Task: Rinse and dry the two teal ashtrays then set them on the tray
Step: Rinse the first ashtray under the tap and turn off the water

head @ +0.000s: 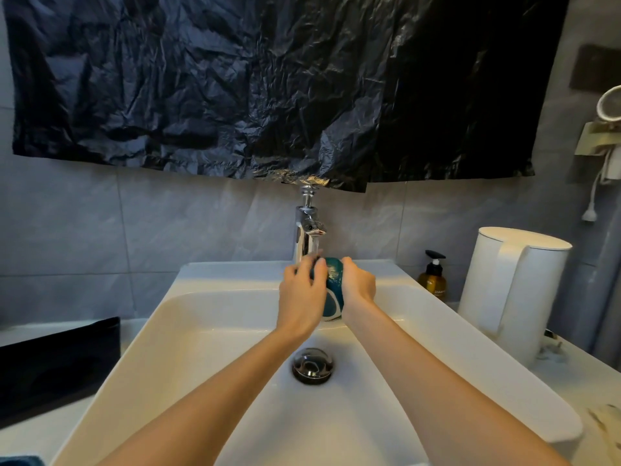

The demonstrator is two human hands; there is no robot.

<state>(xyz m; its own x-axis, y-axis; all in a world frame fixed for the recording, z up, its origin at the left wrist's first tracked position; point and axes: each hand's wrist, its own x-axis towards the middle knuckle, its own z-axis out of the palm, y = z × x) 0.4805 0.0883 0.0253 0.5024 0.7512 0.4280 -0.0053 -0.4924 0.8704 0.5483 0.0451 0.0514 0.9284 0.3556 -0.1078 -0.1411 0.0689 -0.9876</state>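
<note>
Under the tap (309,227) | we rinse one ashtray (333,287), left hand (302,294) and right hand (358,284) both curled round it | next, we judge: finish rinsing, then dry it.

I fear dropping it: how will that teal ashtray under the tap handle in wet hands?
Probably slippery: the teal ashtray looks glossy and sits under the stream from the faucet. Likely stiff, since it holds its shape between the left hand and right hand. Possibly breakable if it drops into the hard sink.
</note>
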